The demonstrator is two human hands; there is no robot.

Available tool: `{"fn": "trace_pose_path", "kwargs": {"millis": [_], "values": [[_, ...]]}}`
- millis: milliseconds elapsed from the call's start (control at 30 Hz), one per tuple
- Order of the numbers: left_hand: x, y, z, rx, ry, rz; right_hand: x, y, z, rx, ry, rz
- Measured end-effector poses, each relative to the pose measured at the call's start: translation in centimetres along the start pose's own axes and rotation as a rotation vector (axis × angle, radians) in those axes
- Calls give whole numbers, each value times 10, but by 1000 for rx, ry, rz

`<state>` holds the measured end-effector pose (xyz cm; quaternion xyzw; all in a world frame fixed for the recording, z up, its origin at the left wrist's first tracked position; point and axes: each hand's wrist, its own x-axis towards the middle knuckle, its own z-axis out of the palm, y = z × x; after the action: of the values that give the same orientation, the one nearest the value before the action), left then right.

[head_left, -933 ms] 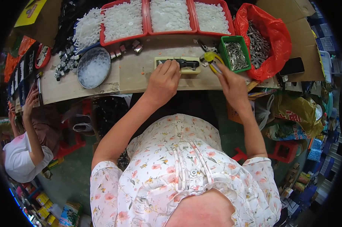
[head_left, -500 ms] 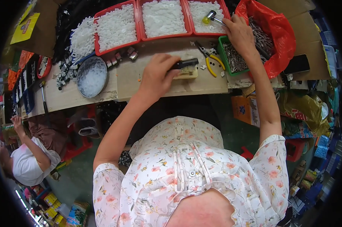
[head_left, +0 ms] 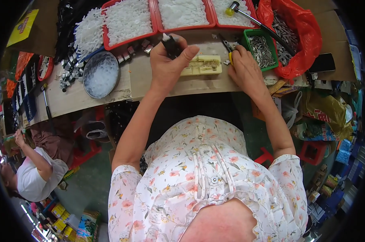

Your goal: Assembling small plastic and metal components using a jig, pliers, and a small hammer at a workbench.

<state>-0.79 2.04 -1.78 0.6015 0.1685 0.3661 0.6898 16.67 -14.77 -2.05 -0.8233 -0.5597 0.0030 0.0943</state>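
A slim black part with a white tip [head_left: 172, 46] is standing raised above the bench [head_left: 144, 84], and the left hand [head_left: 166, 68] is wrapping it between thumb and curled fingers. It is probably being light and stiff, likely smooth plastic; its shaft is offering the surer hold, while the narrow tip is seeming easier to damage.

The right hand [head_left: 247, 69] is lying over the yellow-handled metal pliers [head_left: 231, 57], fingers bent; whether they are closing on the handle, I cannot tell.

Between the hands, a cream rectangular block with recesses [head_left: 210, 64] is resting on the bench near its front edge, its left end passing behind the left hand. Red plastic trays of white pieces [head_left: 186, 29] are bounding the far side, and a green plastic box of metal pins [head_left: 270, 67] is crowding the right. A black-handled hammer [head_left: 263, 27] is slanting across tray and box, limiting upward room there. Wider room is lying leftward, toward the round metal bowl [head_left: 100, 57].
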Motion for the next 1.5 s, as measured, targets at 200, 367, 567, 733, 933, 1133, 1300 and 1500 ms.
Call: {"fn": "trace_pose_path", "kwargs": {"millis": [200,367,567,733,933,1133,1300,1500], "values": [[-16,-11,15,93,139,56,3,-11,-5,-88,27,32],[-12,-5,17,155,152,15,-3,-13,-24,-24,343,13],[-26,16,11,53,-53,-93,-19,-26,-58,600,263,-77],[-37,23,8,172,-148,-112,-16,-42,-64,480,233,-285],[-42,20,-3,266,-230,-97,-14,-46,-61,375,149,-344],[-51,30,-7,181,-295,-121,-19,-46,-55,329,115,-403],[-52,45,-11,-267,-444,-485,-24,-44,-60,365,38,-447],[-54,33,-13,-853,-680,-698,-22,-46,-61,456,65,-495]]}}
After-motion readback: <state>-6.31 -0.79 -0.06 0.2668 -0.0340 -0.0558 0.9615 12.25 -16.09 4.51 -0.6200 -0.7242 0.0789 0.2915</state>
